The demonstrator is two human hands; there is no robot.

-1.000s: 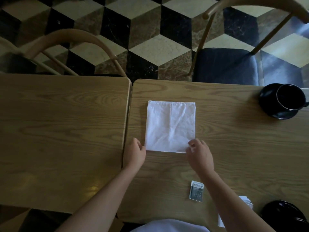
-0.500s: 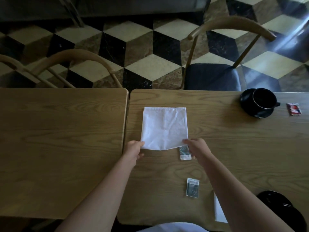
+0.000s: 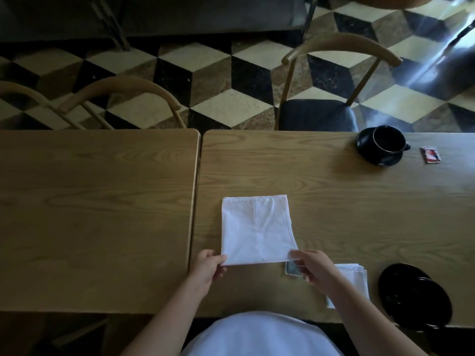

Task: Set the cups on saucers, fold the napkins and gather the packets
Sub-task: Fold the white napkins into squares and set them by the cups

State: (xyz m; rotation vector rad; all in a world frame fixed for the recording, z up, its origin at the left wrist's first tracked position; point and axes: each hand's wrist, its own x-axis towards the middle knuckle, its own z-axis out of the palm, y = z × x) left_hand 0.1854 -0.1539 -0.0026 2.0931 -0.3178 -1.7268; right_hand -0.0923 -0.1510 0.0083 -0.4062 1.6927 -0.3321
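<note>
My left hand (image 3: 207, 265) pinches the near left corner of the white napkin (image 3: 257, 228). My right hand (image 3: 312, 268) pinches the near right corner, with my fingers curled on the cloth. The napkin lies flat on the right table (image 3: 347, 201), just in front of me, and its right edge lifts a little.

I think I am on the folding step. Next I need to lift both near corners together and lay them over onto the far edge, so the sides line up.

A small packet (image 3: 291, 269) peeks out from under my right hand. A folded napkin (image 3: 353, 278) lies just past my right arm. Beside it is a black saucer (image 3: 413, 296) with no cup. Far off on the right, a black cup (image 3: 388, 138) sits on its saucer (image 3: 367, 150), and a red packet (image 3: 430, 155) lies near it. The packets are well apart, so gathering them is not yet done.
</note>
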